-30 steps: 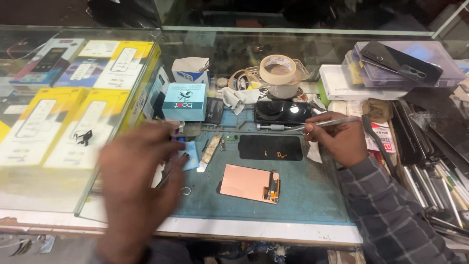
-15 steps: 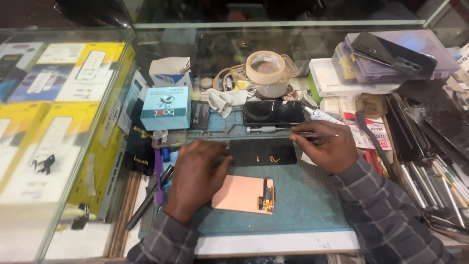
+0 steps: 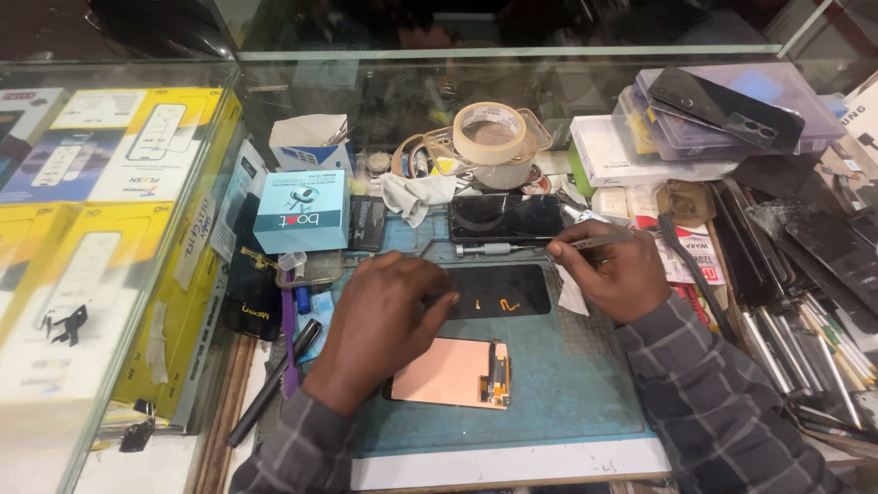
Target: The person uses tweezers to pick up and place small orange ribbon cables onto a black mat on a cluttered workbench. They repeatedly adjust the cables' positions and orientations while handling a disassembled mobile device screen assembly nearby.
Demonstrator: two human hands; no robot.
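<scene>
My left hand [image 3: 389,320] rests on the teal work mat [image 3: 567,384], its fingertips touching the left end of an opened black phone body [image 3: 503,291]. My right hand [image 3: 611,270] grips a slim metal tweezer-like tool [image 3: 585,243] just right of that phone. A copper-backed display panel [image 3: 453,372] lies face down on the mat under my left wrist. A small grey screwdriver [image 3: 494,248] lies between the phone body and a second black phone [image 3: 505,217].
A light-blue box [image 3: 302,210] stands at the mat's left. Tape rolls [image 3: 489,137] and a white cloth [image 3: 416,192] sit behind. Yellow boxes [image 3: 82,274] fill the left glass case. Loose screens, tools and a case-covered plastic box [image 3: 732,110] crowd the right.
My left hand swung in from the left and lower front onto the mat, settling against the black phone body. My right hand stayed in place with the tool. The view shifted right.
</scene>
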